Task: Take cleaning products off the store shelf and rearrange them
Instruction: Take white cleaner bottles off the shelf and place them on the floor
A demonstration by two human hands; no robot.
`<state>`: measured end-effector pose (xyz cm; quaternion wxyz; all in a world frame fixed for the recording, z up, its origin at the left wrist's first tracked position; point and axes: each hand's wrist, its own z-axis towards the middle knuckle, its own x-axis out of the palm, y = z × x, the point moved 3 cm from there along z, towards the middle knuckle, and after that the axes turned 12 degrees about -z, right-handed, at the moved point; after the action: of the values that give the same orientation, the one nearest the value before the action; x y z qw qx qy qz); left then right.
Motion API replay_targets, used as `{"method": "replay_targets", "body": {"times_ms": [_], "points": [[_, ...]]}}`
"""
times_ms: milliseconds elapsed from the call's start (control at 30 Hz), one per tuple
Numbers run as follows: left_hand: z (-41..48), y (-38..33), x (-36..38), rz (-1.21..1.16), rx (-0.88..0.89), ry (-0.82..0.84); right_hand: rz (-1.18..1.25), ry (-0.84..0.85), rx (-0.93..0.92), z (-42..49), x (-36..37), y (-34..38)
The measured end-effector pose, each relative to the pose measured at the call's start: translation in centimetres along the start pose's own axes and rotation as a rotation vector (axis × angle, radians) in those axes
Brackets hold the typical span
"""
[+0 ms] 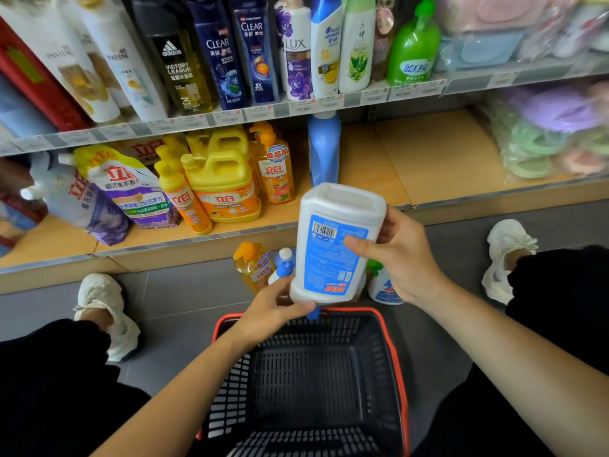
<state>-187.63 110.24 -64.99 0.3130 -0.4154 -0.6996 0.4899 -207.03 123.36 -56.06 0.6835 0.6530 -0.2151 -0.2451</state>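
On the left of the lower shelf (pixel 52 240) the refill pouches (pixel 128 189) lean against each other, with the yellow jug (pixel 224 186) standing just beside them. Below that, on the floor, the orange dish-soap bottle (pixel 253 265) waits close to the far rim of the basket (pixel 354 311). My left hand (pixel 273 311) cups the lower end of the white bottle (pixel 333 245), fingers curled under its shoulder. The bottle hangs upside down over the basket's far edge, base up, back label toward me. My right hand (pixel 395 255) grips its side, thumb laid across the label. The worry is that cap-down pose: if the blue cap (pixel 313 313) is not tight, liquid could drip into the basket, and the smooth plastic might slide out of my left hand when I turn it. A careless swing could also topple the floor bottles — the spray bottle (pixel 384 285) stands right behind it. Most of the cap hides behind my left hand and the front label faces away, so I cannot tell what the product is. A small blue-topped bottle (pixel 284 258) is half covered, and the packs at the far right are blurred.
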Motion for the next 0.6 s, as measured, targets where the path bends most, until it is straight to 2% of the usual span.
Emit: {"method": "replay_targets", "body": {"times_ms": [167,367,467,600], "points": [[1.1,1.0,-0.2,-0.192,0.054,-0.043,0.071,-0.069,0.001,1.4,-1.3,-0.2],[1.5,-1.7,-1.8,-0.381,0.210,-0.314,0.025,-0.071,-0.004,4.5,-3.6,-0.4],[1.3,-4.6,-3.1,-0.287,0.327,-0.440,-0.051,-0.088,0.038,6.0,-4.9,-2.0],[1.1,-8.8,-4.2,0.034,0.478,-0.535,-0.148,-0.059,0.162,7.1,-4.8,-5.2]]}}
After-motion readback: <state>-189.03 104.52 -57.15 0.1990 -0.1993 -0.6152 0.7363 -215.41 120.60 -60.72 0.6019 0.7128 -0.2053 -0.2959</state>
